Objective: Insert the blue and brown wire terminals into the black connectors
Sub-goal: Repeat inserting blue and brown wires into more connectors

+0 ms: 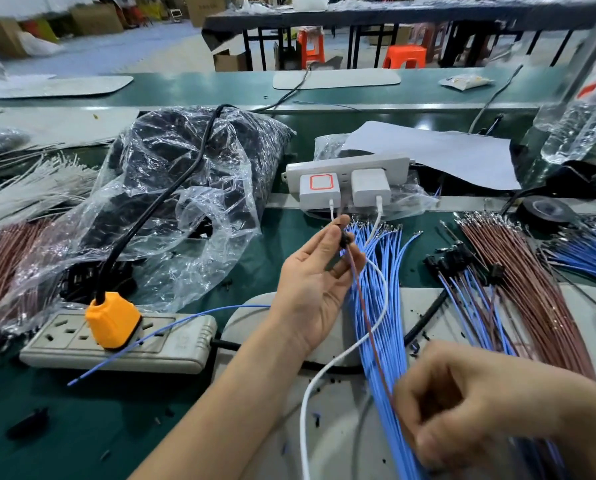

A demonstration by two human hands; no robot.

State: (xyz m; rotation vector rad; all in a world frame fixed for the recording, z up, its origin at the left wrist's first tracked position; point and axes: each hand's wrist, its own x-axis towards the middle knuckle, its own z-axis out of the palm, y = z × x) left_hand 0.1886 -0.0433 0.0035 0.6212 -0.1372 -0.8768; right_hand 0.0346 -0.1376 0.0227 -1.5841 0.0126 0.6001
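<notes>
Two grips busy: left hand (315, 285) pinches the black connector (343, 238), right hand (463, 407) curls round its brown wire (366, 317).

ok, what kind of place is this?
Probably a factory wire-harness assembly line: bundles of blue wires and brown wires on a long green bench, with cartons on the floor behind.

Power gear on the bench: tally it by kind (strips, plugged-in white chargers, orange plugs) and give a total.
Power strips: 2
White chargers: 2
Orange plugs: 1
Total: 5
</notes>
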